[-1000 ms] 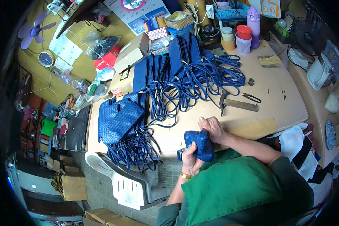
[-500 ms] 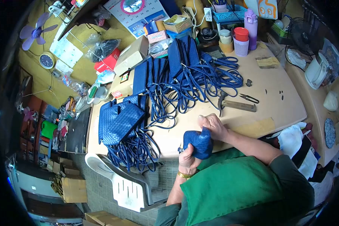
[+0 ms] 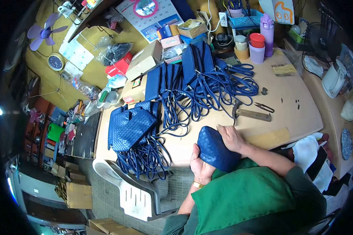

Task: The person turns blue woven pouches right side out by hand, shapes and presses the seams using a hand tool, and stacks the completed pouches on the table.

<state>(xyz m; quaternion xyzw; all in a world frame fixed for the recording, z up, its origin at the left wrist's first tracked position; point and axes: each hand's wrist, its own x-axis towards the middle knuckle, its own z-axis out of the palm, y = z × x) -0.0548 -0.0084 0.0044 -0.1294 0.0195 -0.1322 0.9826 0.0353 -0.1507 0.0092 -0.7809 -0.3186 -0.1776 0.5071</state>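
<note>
A dark blue textured pouch (image 3: 215, 149) is held between my two hands at the table's front edge, its pointed end toward the table. My left hand (image 3: 202, 166), with a gold watch at the wrist, supports it from the near left side, palm up. On its upper right side my right hand (image 3: 232, 139) grips the edge, fingers bent. Blue woven bags (image 3: 129, 127) with looped straps lie to the left. More blue bags (image 3: 198, 64) stand farther back, their straps spread over the table.
Beyond my right hand lie a hammer (image 3: 253, 114) and small snips (image 3: 265, 107). A purple bottle (image 3: 266, 35) and a red-lidded cup (image 3: 257, 47) stand at the back. A white chair (image 3: 135, 199) is at the front left.
The blue pouch has opened out from a bunched shape and looks larger. My left hand's fingers have shifted to its left side. The whole view has moved slightly.
</note>
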